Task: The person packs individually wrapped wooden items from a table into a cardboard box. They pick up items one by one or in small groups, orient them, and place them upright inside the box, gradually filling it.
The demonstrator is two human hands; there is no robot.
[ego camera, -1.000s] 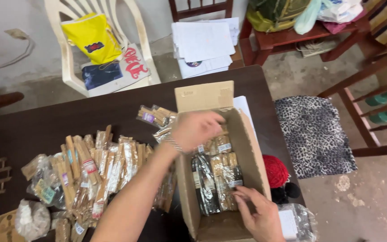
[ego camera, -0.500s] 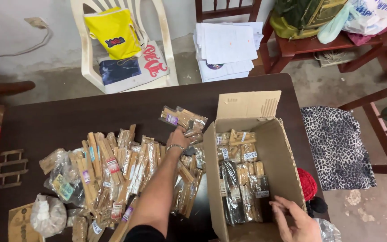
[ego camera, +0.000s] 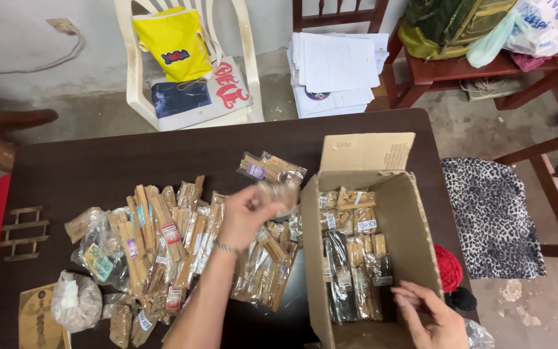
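Blurred clear stick packet (ego camera: pixel 278 194), lifted

Left hand (ego camera: pixel 243 216) lifts clear packet (ego camera: pixel 280 194) over pile; right hand (ego camera: pixel 429 317) steadies cardboard box (ego camera: pixel 414 239).

matt brown cardboard box (ego camera: pixel 414 239), glossy clear plastic packets (ego camera: pixel 163 239) of pale rough wood sticks, dark smooth wooden table (ego camera: pixel 98 168)
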